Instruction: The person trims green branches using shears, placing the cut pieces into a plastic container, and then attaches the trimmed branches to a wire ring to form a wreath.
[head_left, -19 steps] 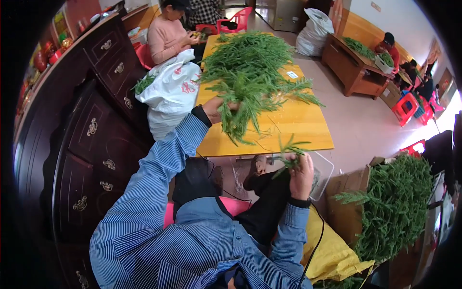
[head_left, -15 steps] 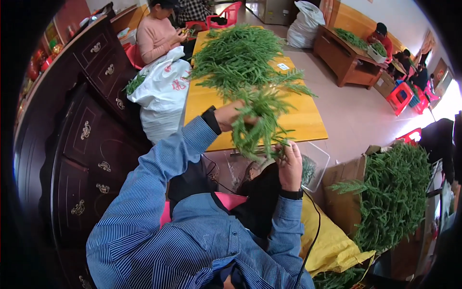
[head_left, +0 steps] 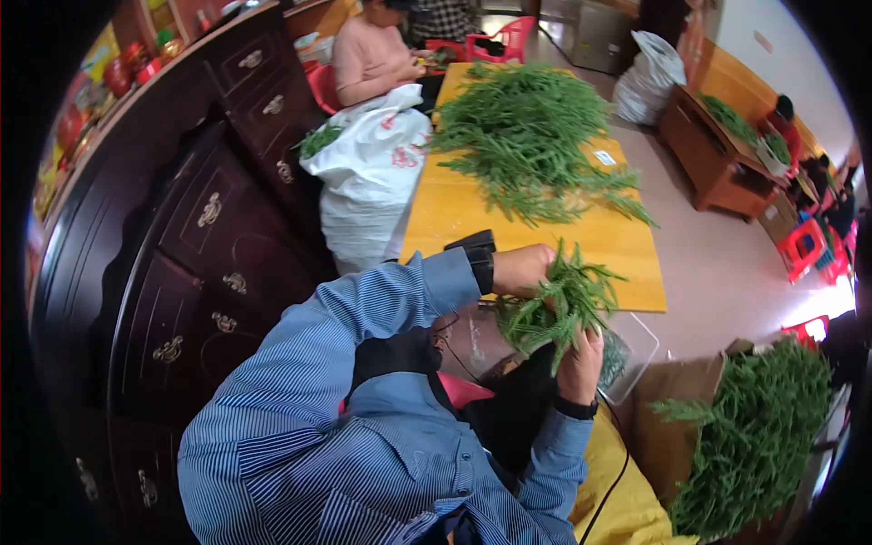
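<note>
My left hand (head_left: 524, 271) is closed around a bunch of green feathery sprigs (head_left: 565, 295), just off the near edge of the yellow table (head_left: 627, 263). Below it, my right hand (head_left: 579, 365) pinches the lower sprigs of this bunch, with the fingertips partly behind the greenery. A large heap of similar green sprigs (head_left: 522, 123) covers the far part of the tabletop. Beneath my hands, a clear plastic bin (head_left: 647, 350) with some greenery inside shows in part. Beside my left wrist, a black object (head_left: 470, 242) lies at the table's edge.
A cardboard box (head_left: 668, 400) packed with green sprigs stands at my right, by a yellow sack (head_left: 613, 477). Dark wooden drawers (head_left: 195, 227) line the left. A white sack (head_left: 368, 182) leans by the table near a seated person (head_left: 371, 54). Others sit far right.
My view has shifted, so the table appears farther right and lower. My left hand has drawn the bunch back from over the table toward me, and my right hand stays at its lower end.
</note>
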Demonstrator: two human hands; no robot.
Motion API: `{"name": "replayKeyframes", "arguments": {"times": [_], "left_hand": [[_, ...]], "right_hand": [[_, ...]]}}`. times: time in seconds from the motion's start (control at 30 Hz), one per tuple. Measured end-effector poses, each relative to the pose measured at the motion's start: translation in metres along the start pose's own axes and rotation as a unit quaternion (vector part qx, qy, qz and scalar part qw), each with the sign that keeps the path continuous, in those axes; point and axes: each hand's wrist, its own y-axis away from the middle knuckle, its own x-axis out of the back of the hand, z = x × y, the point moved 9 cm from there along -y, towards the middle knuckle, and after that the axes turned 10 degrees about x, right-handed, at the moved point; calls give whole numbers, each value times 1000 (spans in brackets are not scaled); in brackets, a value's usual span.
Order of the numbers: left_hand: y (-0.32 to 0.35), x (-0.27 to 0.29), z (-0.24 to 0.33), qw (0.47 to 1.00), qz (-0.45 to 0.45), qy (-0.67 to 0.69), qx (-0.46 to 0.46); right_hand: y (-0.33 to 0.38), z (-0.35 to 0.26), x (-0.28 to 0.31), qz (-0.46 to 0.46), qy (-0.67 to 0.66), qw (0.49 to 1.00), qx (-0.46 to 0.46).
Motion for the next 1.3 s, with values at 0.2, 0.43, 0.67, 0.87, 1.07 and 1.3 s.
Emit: {"name": "replayKeyframes", "arguments": {"times": [0.2,0.43,0.67,0.87,1.07,1.3], "left_hand": [[73,165,28,960,144,-71,-229],[251,408,58,875,474,84,-44],[420,643,27,580,805,-114,37],[377,686,24,462,822,-282,174],[302,711,-41,448,726,-413,318],[254,749,-149,815,439,-273,261]], "right_hand": [[4,-5,-17,18,67,996,-55],[2,2,6,25,108,991,-76],[4,33,-1,-126,236,950,-158],[11,44,29,-111,126,956,-239],[8,59,52,-59,5,984,-171],[5,64,68,-41,-44,982,-180]]}}
